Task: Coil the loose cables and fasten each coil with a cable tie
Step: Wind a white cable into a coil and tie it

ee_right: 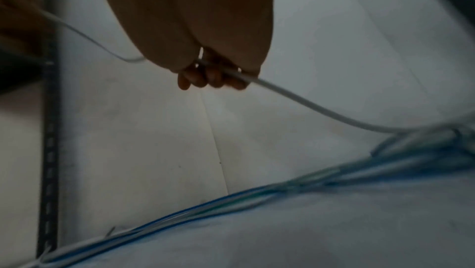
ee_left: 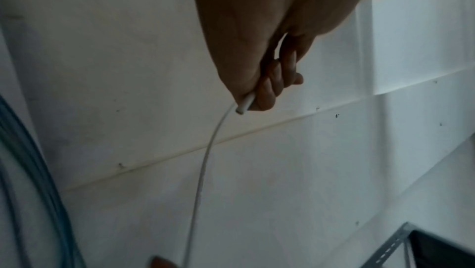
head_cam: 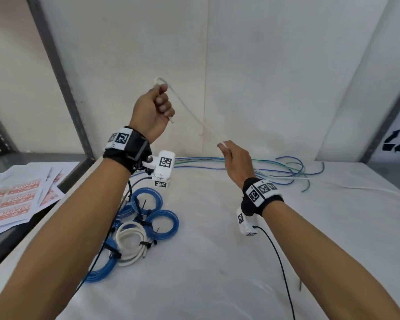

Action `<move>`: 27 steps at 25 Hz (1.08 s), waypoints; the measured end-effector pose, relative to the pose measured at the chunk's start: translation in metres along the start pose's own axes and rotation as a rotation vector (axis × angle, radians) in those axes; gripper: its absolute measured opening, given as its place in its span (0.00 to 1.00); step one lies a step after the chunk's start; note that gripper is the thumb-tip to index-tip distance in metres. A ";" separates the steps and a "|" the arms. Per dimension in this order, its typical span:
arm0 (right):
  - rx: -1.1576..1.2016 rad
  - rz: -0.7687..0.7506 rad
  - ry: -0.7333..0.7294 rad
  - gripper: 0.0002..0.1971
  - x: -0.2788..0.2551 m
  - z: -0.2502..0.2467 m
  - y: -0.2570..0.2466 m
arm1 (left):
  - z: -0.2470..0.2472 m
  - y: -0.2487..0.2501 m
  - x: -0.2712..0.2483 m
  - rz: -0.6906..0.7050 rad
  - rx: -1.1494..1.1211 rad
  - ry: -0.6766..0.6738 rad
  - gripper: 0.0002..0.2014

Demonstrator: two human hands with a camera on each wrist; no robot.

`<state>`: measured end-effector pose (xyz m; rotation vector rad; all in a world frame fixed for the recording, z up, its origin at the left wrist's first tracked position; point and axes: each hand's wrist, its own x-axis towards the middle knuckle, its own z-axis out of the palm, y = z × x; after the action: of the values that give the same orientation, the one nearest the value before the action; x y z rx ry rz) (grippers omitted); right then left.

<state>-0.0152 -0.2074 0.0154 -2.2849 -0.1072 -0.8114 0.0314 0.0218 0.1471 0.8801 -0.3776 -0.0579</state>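
— Nearest us on the table, what do you make out?

— At the near left lies a heap of finished coils, several blue and one white, each bound with a black cable tie. So part of the job is plainly done. Off to the left some printed sheets lie on a lower surface.

— And above that, the hands?

— Both are raised over the table with a white cable stretched between them. The left hand is higher, fingers curled into a fist round the cable's end; the cut tip pokes out below the little finger, and a small loop arches over the top of the fist. The right hand is lower and further right, fingers bent round the same cable, which runs through them and trails off toward the far right of the table.

— Which step would you call it?

— The very start of a new coil, I'd judge: one end anchored, the first turn barely formed.

— What does the next move need?

— The right hand should feed slack up to the left and lay even turns into that fist, with the left keeping hold of the tip so the loops don't spring apart. A tie comes only after the whole length is wound.

— Further back?

— Along the table's far edge lies a bundle of loose cables, blue, green and white, uncoiled, fanning out to the right. Those look like work remaining. Behind them stands a white wall.
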 end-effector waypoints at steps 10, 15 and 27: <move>0.107 -0.207 -0.101 0.09 0.016 -0.042 -0.032 | -0.027 -0.083 -0.013 0.028 1.082 -0.475 0.16; 0.280 -0.091 0.081 0.12 0.021 -0.029 -0.017 | -0.021 -0.101 -0.030 -0.328 0.673 -0.411 0.16; 0.479 0.301 0.205 0.18 0.020 0.027 0.004 | -0.018 -0.108 -0.034 -0.275 0.388 -0.333 0.17</move>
<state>0.0159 -0.1958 0.0098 -1.7073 0.1226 -0.7594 0.0173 -0.0275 0.0448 1.3085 -0.5883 -0.3993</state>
